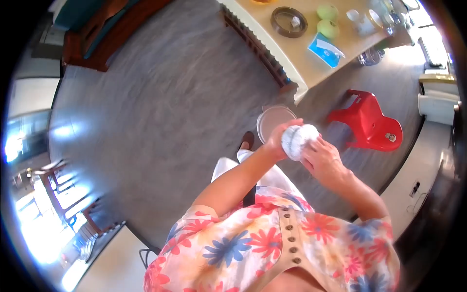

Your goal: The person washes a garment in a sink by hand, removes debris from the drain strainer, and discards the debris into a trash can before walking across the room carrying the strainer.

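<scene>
A white, soft-looking bundle (pixel 299 141) with a fold down its middle is held between my two hands in front of my body. My left hand (pixel 278 139) wraps round its left side. On the right side, the fingers of my right hand (pixel 322 158) press against it. What the bundle is made of is too small to tell. Just behind my left hand, a round pinkish lid or bin top (pixel 273 121) shows near the floor.
Ahead stands a table (pixel 304 63) with a scalloped edge, bearing a round brown dish (pixel 289 22), a blue tissue pack (pixel 326 50), green round items (pixel 328 28) and glass jars. A red plastic stool (pixel 368 121) is at the right. A wooden bench (pixel 99 39) stands far left.
</scene>
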`<state>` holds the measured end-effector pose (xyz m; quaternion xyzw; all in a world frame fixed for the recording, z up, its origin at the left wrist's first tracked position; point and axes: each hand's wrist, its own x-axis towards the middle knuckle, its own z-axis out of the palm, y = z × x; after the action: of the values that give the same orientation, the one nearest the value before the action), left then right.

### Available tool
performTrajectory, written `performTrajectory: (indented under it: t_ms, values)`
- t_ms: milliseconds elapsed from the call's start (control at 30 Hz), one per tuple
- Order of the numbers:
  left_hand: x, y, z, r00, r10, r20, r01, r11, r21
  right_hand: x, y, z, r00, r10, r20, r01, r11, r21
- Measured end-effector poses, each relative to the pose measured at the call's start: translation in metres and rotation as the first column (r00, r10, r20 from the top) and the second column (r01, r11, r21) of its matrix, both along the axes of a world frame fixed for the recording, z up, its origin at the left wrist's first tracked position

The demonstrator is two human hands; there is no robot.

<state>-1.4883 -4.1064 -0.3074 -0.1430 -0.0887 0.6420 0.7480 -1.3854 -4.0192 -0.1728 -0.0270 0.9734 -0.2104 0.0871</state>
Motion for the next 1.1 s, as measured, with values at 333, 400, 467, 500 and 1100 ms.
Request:
performTrajectory:
  t_ms: [333, 400, 467, 500, 1100]
  values:
    - [-0.061, 0.080, -0.037, 0.873, -0.488, 0.008, 0.486, 0.867, -0.113, -0.062, 0.022, -0.003, 0.844, -0.524, 0.113, 0.529, 0.848, -0.018]
    - [-0.085, 0.096, -0.032, 0.805, -0.594, -0.001, 0.587, 0.796, -0.149, -0.082, 0.025, -0.005, 0.771, -0.630, 0.094, 0.633, 0.774, -0.007]
    - [-0.112, 0.106, -0.009, 0.758, -0.653, 0.008, 0.643, 0.745, -0.177, -0.095, 0.021, -0.004, 0.703, -0.708, 0.068, 0.710, 0.704, -0.018]
    - [-0.121, 0.114, 0.000, 0.733, -0.680, 0.011, 0.669, 0.718, -0.193, -0.100, 0.021, -0.004, 0.667, -0.743, 0.058, 0.745, 0.667, -0.031]
    - [-0.087, 0.128, -0.119, 0.318, -0.942, 0.104, 0.923, 0.283, -0.262, -0.085, -0.005, -0.101, 0.131, -0.976, 0.177, 0.986, 0.108, -0.129]
